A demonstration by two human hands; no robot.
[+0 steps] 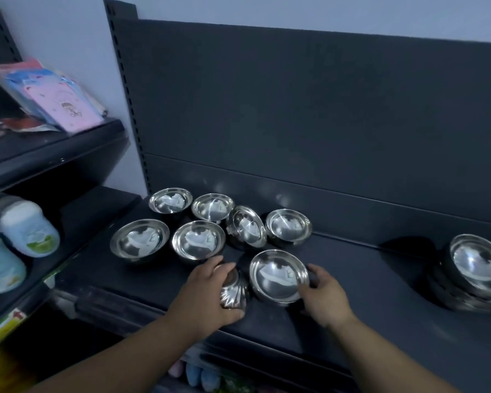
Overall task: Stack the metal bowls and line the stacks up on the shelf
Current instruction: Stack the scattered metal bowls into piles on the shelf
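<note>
While the left hand (207, 290) curls round a tipped fluted bowl (234, 293) near the shelf's (366, 282) front edge, the right hand (323, 296) grips the rim of a smooth bowl (278, 275) beside it. I'd nest these mirror-bright bowls squarely, rims level. A stack (476, 268) sits at the right edge.

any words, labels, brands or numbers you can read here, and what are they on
None of the text here is legible.
On the pale blue plastic bottles, left shelf: green-and-white labels, too blurred to read.
On the pink plastic-wrapped packet, upper left shelf: cartoon print, lettering too small.
On the shelf-edge strip, lower left: a red arrow, wording blurred.
On the round shiny metal bowls: no markings visible.
</note>
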